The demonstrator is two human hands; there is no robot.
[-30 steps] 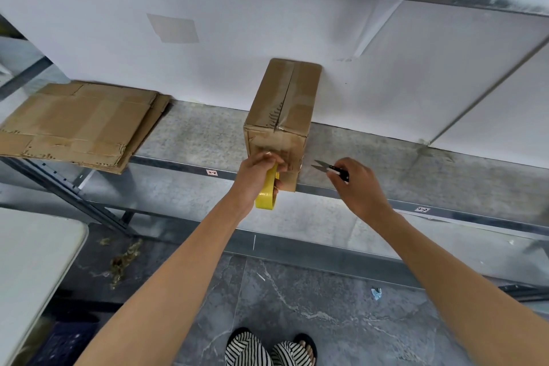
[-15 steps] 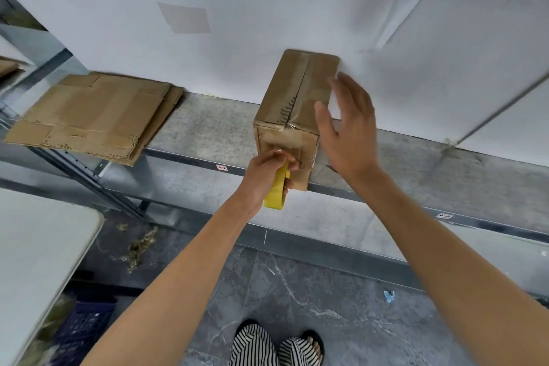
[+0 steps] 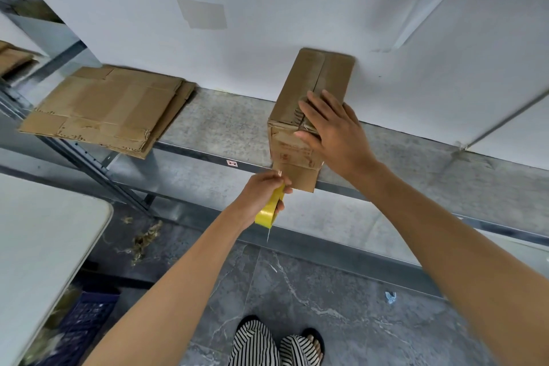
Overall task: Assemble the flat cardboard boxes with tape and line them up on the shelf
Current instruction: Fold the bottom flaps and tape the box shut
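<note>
On the metal shelf (image 3: pixel 225 128) the stack of flat cardboard (image 3: pixel 107 107) lies well to the left, and 1 assembled box (image 3: pixel 315 80) stands at the front edge, its lower flap hanging over the lip. My right hand (image 3: pixel 332 131), which held scissors 1 second ago (they're out of sight now), lies spread flat on the near end of the box's top, over the seam. My left hand (image 3: pixel 261 190) grips the yellow tape roll (image 3: pixel 269 211) just below that flap. I judge the tape cut, so smoothing it down finishes this box.
</note>
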